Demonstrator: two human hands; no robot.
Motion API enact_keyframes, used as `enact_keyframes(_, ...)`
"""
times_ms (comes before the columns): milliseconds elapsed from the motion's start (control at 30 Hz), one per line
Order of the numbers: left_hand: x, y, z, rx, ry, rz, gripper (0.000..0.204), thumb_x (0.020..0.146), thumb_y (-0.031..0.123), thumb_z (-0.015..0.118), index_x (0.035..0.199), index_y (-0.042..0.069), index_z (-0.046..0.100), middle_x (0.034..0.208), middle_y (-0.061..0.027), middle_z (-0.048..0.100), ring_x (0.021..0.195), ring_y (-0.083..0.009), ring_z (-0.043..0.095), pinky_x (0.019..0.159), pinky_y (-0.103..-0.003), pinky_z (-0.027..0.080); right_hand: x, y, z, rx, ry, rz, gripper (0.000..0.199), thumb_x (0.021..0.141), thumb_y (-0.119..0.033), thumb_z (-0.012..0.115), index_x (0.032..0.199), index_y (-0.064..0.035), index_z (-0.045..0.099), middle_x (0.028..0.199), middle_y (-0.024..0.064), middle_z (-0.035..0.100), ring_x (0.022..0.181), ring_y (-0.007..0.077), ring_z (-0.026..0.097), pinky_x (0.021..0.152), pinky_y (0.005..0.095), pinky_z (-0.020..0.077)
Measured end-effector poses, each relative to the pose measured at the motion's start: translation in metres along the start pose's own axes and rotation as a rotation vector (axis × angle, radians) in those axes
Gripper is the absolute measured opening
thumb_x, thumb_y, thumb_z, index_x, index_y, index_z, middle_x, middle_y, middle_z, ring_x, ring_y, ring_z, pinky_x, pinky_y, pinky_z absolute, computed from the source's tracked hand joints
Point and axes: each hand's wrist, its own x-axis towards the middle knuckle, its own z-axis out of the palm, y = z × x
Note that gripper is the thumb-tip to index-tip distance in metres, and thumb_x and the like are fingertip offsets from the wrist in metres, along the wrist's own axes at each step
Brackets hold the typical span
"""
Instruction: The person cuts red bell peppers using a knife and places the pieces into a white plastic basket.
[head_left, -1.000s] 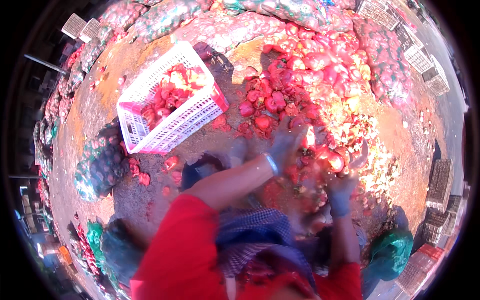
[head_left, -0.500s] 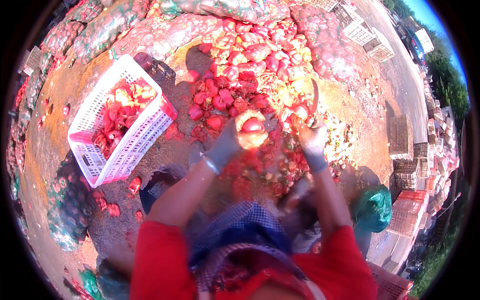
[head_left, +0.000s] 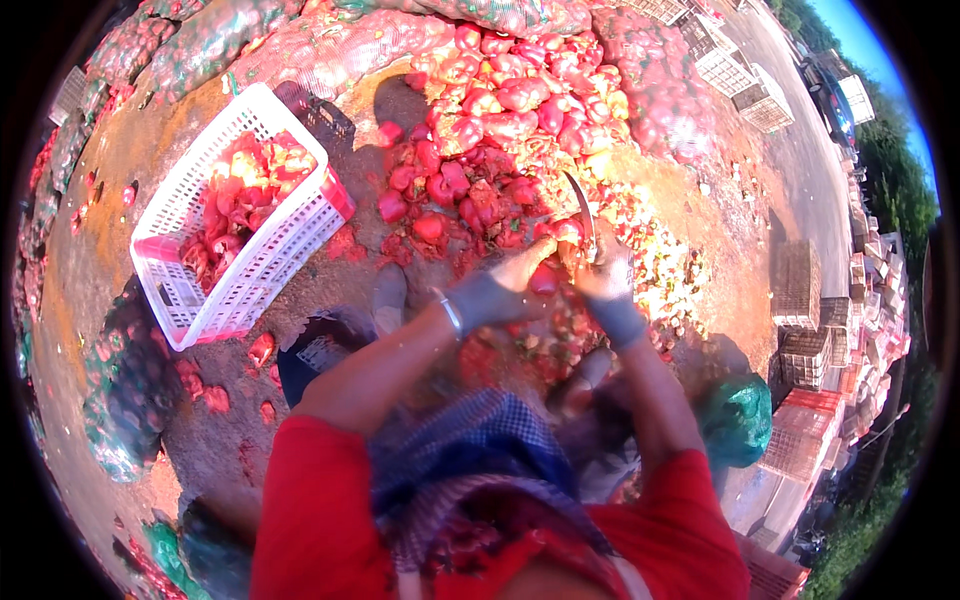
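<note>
Since half a second ago both hands have dropped lower and drawn together at the near edge of the heap, and the white crate has slid toward the upper left of the frame.

A big heap of red peppers (head_left: pixel 520 110) fills the upper centre, spread over bare dirt ground (head_left: pixel 120 170) with netted sacks along the top rim. At upper left the white plastic crate (head_left: pixel 290 235) with a pink rim lies tilted, partly filled with cut red pieces, near enough to toss into, I judge. Stacked empty crates (head_left: pixel 800 300) stand at the right edge, and a green bag (head_left: pixel 740 420) sits lower right.

Just right of centre, the gloved left hand (head_left: pixel 490 295) pinches a small red pepper (head_left: pixel 545 278), thumb and fingers closed round it, steadying it for the blade. The gloved right hand (head_left: pixel 605 275) is closed about the handle of a curved knife (head_left: pixel 582 205), blade pointing up and away from the body, probably for safe trimming. Scraps litter the ground below them.
</note>
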Motion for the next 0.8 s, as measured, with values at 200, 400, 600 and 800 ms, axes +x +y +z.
enact_keyframes(200,0.003,0.037,-0.021,-0.300,-0.304,-0.289,0.054,0.079,0.025,0.075,0.120,0.003,0.048,0.116,-0.0138,0.058,0.112,-0.0254,0.059,0.094,-0.039,0.046,0.002,0.024,0.001,-0.026,0.128,-0.103,0.017,0.083,-0.009,0.061,0.099,-0.0027,0.060,0.076,0.0187,0.061,0.070,0.0382,0.062,0.063,0.0426,0.0504)
enact_keyframes(400,-0.013,-0.006,0.000,0.053,-0.094,-0.293,0.056,0.081,0.027,0.072,0.122,-0.003,0.047,0.121,-0.0177,0.059,0.112,-0.0253,0.059,0.097,-0.039,0.045,0.022,0.038,0.007,0.482,0.267,0.351,0.019,0.090,-0.001,0.055,0.107,0.0025,0.060,0.081,0.0108,0.068,0.065,0.0211,0.064,0.060,0.0309,0.0521)
enact_keyframes(600,-0.017,-0.057,-0.031,0.640,0.297,0.404,0.048,0.083,0.031,0.074,0.115,-0.002,0.058,0.112,-0.0176,0.064,0.106,-0.0327,0.062,0.097,-0.044,0.047,0.083,-0.095,0.006,0.993,0.024,0.400,0.027,0.090,-0.015,0.067,0.111,0.0006,0.063,0.074,-0.0004,0.063,0.063,0.0071,0.057,0.055,0.0230,0.0468)
enact_keyframes(800,-0.008,-0.006,-0.056,0.326,0.357,0.337,0.069,0.078,0.036,0.074,0.130,-0.002,0.049,0.128,-0.0211,0.055,0.122,-0.0411,0.049,0.112,-0.051,0.030,0.047,-0.060,-0.018,0.636,-0.265,0.299,0.021,0.086,-0.008,0.069,0.106,-0.0009,0.067,0.087,0.0050,0.068,0.076,0.0097,0.062,0.069,0.0258,0.0504)
